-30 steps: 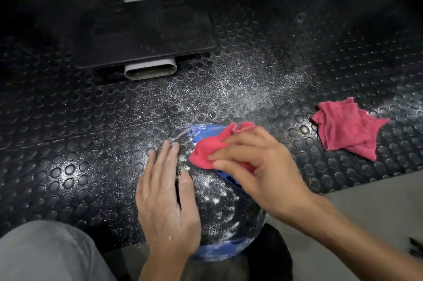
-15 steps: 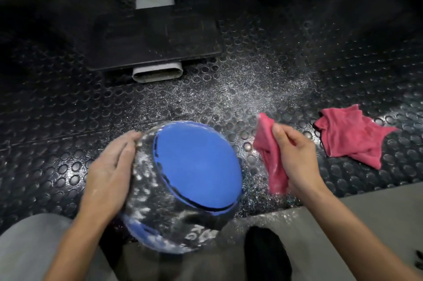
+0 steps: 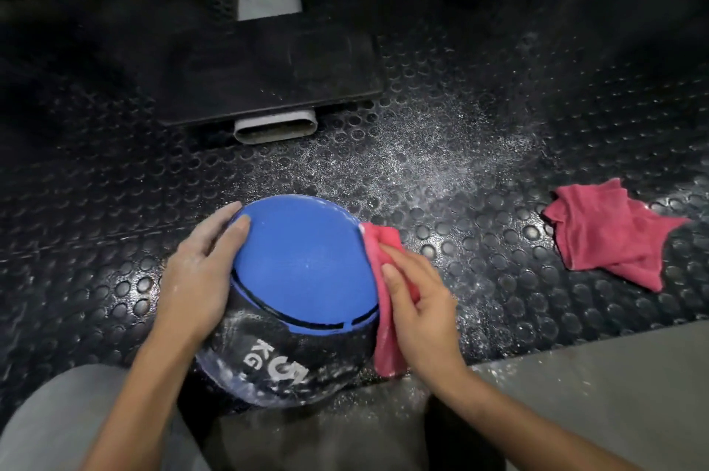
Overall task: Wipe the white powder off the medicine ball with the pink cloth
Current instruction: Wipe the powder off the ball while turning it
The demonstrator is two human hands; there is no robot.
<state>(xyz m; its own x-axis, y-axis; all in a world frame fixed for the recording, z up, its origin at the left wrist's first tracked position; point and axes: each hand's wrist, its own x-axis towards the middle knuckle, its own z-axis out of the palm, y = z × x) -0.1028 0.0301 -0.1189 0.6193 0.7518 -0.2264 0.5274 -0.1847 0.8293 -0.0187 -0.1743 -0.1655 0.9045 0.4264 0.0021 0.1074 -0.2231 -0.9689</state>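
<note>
The medicine ball (image 3: 303, 271) rests on the studded black floor mat, its clean blue panel facing up and a black band with white "KG" lettering and powder smears toward me. My left hand (image 3: 199, 275), dusted with powder, lies flat against the ball's left side. My right hand (image 3: 418, 301) presses a pink cloth (image 3: 383, 340) against the ball's right side, the cloth hanging down between palm and ball.
A second pink cloth (image 3: 610, 232) lies crumpled on the mat to the right. White powder (image 3: 441, 163) is scattered over the mat behind the ball. A black plate with a grey tube end (image 3: 276, 125) stands beyond. A grey floor strip (image 3: 594, 386) runs near right.
The ball was turned so the blue panel faces up. My right hand lifted the cloth off, swung right, then came back onto the ball's right side. My left hand shifted to the left side.
</note>
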